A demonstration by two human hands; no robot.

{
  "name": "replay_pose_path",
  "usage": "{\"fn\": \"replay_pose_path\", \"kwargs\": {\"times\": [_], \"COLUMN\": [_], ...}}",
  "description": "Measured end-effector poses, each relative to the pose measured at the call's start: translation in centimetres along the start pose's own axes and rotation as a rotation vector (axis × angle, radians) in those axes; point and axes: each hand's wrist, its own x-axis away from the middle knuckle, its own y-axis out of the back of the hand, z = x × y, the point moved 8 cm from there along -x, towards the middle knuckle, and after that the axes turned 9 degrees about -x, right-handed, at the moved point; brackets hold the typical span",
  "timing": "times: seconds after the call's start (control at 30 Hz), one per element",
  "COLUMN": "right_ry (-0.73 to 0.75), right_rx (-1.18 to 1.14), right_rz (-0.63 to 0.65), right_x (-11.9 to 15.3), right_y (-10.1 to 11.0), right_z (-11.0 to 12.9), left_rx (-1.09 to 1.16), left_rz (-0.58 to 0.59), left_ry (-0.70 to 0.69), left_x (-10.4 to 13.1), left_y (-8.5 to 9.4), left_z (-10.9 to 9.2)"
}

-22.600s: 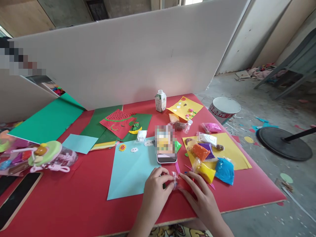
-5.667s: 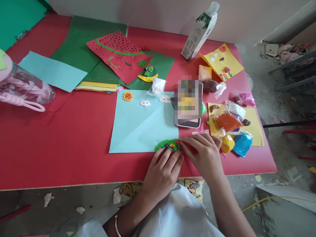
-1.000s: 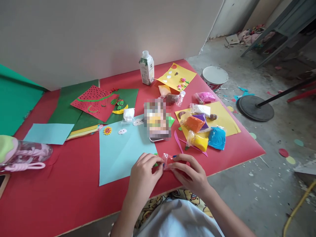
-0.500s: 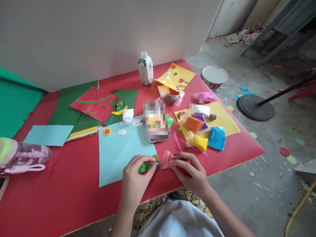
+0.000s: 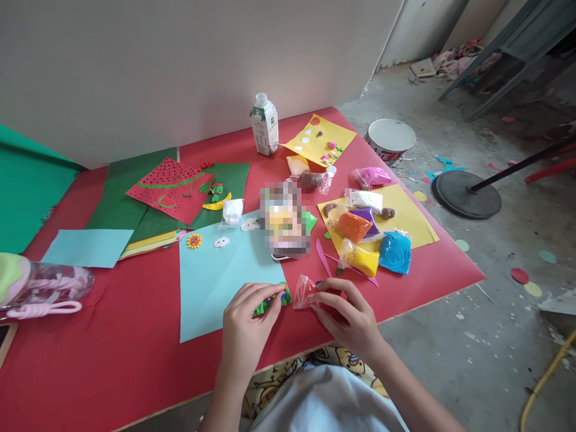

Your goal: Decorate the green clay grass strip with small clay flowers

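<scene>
My left hand [image 5: 245,318] is closed in a pinch at a green clay piece [image 5: 261,308] with small coloured dots, near the table's front edge. Its fingers hide much of the piece, and a blue spot shows at the thumb tip. Just to the right, my right hand [image 5: 348,312] grips a clear bag of red clay [image 5: 304,291] between thumb and fingers. Something dark blue peeks out behind those fingers. Under and beyond the left hand lies a light blue sheet [image 5: 211,288] bearing a clay sun [image 5: 194,241] and white clouds [image 5: 221,242].
Beyond my hands lie a pixelated phone-like object [image 5: 284,219], pink clay tools [image 5: 323,258] and bags of yellow [image 5: 364,261], orange [image 5: 354,227] and blue clay [image 5: 395,252]. A carton [image 5: 264,126] stands at the back, with a clear bottle [image 5: 58,282] at left.
My left fingertips have shifted slightly over the green clay piece, and the red bit seen at them earlier is now hidden. My right hand and the red clay bag have hardly moved.
</scene>
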Motion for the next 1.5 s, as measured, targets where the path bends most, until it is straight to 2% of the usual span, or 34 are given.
{"fn": "replay_pose_path", "kwargs": {"times": [0.77, 0.9, 1.07, 1.5], "right_ry": [0.009, 0.004, 0.003, -0.006], "right_rx": [0.015, 0.013, 0.008, 0.001], "right_rz": [0.011, 0.011, 0.0, -0.003], "right_x": [0.2, 0.2, 0.2, 0.1], "right_y": [-0.3, -0.3, -0.2, -0.1], "right_z": [0.0, -0.1, -0.2, -0.2], "left_rx": [0.039, 0.064, 0.087, 0.061], "left_rz": [-0.089, -0.069, -0.049, -0.113], "left_ry": [0.015, -0.001, 0.045, 0.026], "left_x": [0.1, 0.0, 0.2, 0.1], "left_y": [1.0, 0.8, 0.6, 1.2], "left_z": [0.0, 0.1, 0.5, 0.1]}}
